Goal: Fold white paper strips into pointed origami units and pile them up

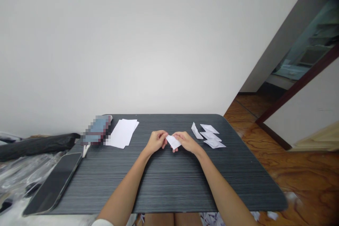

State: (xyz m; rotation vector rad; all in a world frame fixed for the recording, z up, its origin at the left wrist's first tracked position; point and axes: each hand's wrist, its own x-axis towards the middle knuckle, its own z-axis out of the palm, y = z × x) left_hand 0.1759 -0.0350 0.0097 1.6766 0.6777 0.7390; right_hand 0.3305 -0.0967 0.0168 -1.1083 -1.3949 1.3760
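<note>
My left hand (156, 141) and my right hand (186, 141) meet over the middle of a dark ribbed table (169, 183). Both pinch a small folded piece of white paper (173, 142) held between them, just above the tabletop. A stack of flat white sheets (122, 132) lies to the left of my hands. Several folded white paper pieces (209, 135) lie to the right.
A blurred-out blue and red object (97, 130) sits at the table's back left. A dark phone (54, 182) lies at the left edge, beside a black folded umbrella (37, 145) and clear plastic. Wooden floor and a doorway are to the right; paper scraps lie on the floor.
</note>
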